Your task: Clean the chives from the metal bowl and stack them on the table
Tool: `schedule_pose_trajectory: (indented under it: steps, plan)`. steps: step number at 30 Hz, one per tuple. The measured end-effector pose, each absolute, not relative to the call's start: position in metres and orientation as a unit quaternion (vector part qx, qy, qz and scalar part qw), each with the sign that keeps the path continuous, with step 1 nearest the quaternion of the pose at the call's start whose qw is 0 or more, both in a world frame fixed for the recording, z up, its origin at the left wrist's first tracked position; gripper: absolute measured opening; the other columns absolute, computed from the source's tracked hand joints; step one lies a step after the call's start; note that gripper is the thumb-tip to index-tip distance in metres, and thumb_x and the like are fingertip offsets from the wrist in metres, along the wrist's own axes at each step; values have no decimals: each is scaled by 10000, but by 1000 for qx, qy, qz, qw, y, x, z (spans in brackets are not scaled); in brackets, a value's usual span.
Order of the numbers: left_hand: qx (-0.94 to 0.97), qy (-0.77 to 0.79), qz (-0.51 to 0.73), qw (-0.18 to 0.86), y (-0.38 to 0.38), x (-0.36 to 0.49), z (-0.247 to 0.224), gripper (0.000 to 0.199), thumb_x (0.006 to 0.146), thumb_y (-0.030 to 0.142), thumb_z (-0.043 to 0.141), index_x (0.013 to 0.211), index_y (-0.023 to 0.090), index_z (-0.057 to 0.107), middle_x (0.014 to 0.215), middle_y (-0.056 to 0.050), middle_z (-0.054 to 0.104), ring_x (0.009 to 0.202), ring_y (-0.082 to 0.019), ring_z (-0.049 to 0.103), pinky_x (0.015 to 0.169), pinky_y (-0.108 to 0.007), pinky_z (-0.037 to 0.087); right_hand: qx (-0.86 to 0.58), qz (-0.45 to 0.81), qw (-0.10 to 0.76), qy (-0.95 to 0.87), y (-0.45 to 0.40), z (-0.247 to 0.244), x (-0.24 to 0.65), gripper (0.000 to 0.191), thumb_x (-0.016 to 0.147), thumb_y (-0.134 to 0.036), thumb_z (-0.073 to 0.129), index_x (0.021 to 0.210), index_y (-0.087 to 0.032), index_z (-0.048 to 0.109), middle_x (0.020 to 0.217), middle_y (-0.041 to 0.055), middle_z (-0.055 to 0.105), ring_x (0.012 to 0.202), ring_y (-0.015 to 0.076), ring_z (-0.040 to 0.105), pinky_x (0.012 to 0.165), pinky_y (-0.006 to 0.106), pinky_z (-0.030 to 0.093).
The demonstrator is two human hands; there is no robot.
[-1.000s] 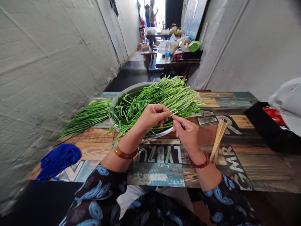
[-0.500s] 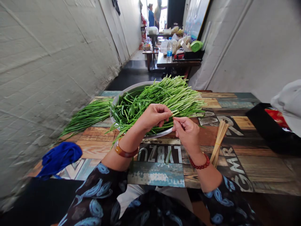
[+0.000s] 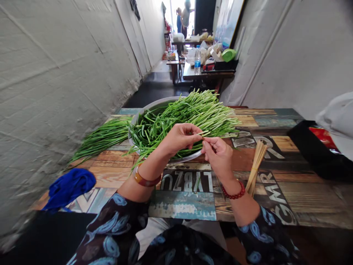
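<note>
Both my hands meet over the near right rim of a metal basin (image 3: 193, 158) heaped with garlic chives (image 3: 193, 114). My left hand (image 3: 183, 138) is closed in a pinch on a few chives, whose pale cut ends stick out past its fingertips. Just right of it, my right hand (image 3: 217, 151) is pinched too, its fingertips almost touching the left ones. A thin skewer (image 3: 221, 188) shows below the right palm and seems to run through that hand; most of it is hidden. A bundle of bamboo skewers (image 3: 257, 165) lies right of the right wrist.
More chives (image 3: 102, 138) lie left of the basin on the patterned wooden table (image 3: 182, 204). A blue cloth (image 3: 70, 186) is at the left edge, a black box (image 3: 314, 147) at the right. Beyond are another table with a water bottle (image 3: 197, 62) and two people (image 3: 183, 20).
My hands stay pinched together at nearly the same spot, the left fingertips slightly further right and lower. The view has shifted a little. The people in the background have changed position.
</note>
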State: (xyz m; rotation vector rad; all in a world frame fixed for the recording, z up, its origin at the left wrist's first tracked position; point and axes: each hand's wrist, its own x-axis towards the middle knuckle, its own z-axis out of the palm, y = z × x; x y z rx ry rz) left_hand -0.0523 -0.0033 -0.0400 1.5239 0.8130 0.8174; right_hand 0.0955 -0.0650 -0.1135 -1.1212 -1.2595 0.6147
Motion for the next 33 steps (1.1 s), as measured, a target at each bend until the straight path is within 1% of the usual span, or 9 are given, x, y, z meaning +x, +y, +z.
schedule_pose_trajectory:
  steps: [3,7,11,17,23,25,28,30,33]
  plan:
    - [655,354,359,563,-2,-52,-43,247,687,333,786,746,109,699,551,36,583,436,-42,453,426,-178,348,-485,278,628,-541,-65,-112,95,165,903,-341,653,910,-179,682,611,-29,676,406,81,544,419,193,423]
    - [657,358,374,548,0,-53,-44,229,692,331,766,745,115,713,544,40,578,427,-40,438,418,-178,327,-473,302,624,-544,-65,-111,95,167,913,-344,643,883,-185,680,615,-25,673,429,85,561,438,196,438]
    - [658,358,378,544,-2,-52,-43,211,716,327,738,729,119,708,541,41,572,421,-37,424,410,-176,313,-471,298,624,-548,-65,-112,95,166,931,-333,622,881,-185,676,615,-26,666,438,84,561,450,195,435]
    - [658,360,363,553,-2,-49,-41,202,710,309,724,668,115,682,493,52,524,406,-30,388,395,-174,264,-481,277,617,-558,-67,-112,93,174,945,-327,605,865,-188,671,611,-29,656,438,85,556,451,199,422]
    - [663,365,331,564,-1,-49,-43,217,695,318,722,650,110,677,468,51,499,396,-33,365,390,-183,254,-481,273,619,-557,-67,-112,94,166,946,-312,599,858,-190,668,606,-32,649,439,85,549,456,201,419]
    - [667,356,327,567,-2,-49,-43,232,708,335,723,668,111,682,480,48,512,403,-37,380,397,-183,272,-480,276,623,-552,-67,-112,94,160,943,-310,605,856,-190,666,606,-34,649,438,83,547,453,200,418]
    - [681,351,323,555,-3,-48,-43,241,710,345,749,713,109,697,540,31,573,431,-42,422,413,-181,314,-471,290,635,-540,-66,-112,94,140,939,-293,598,871,-189,663,604,-38,645,431,81,541,442,196,414]
    - [695,358,320,535,-3,-47,-44,226,708,327,756,722,108,702,573,19,606,439,-46,445,415,-180,330,-467,296,638,-535,-66,-112,93,129,936,-283,593,888,-187,664,604,-40,643,427,78,538,437,193,413]
    - [717,365,327,495,-3,-46,-46,189,744,293,716,703,110,702,582,10,615,428,-54,474,409,-181,333,-467,298,638,-535,-65,-111,93,131,936,-286,595,902,-183,670,610,-39,642,429,76,535,441,193,415]
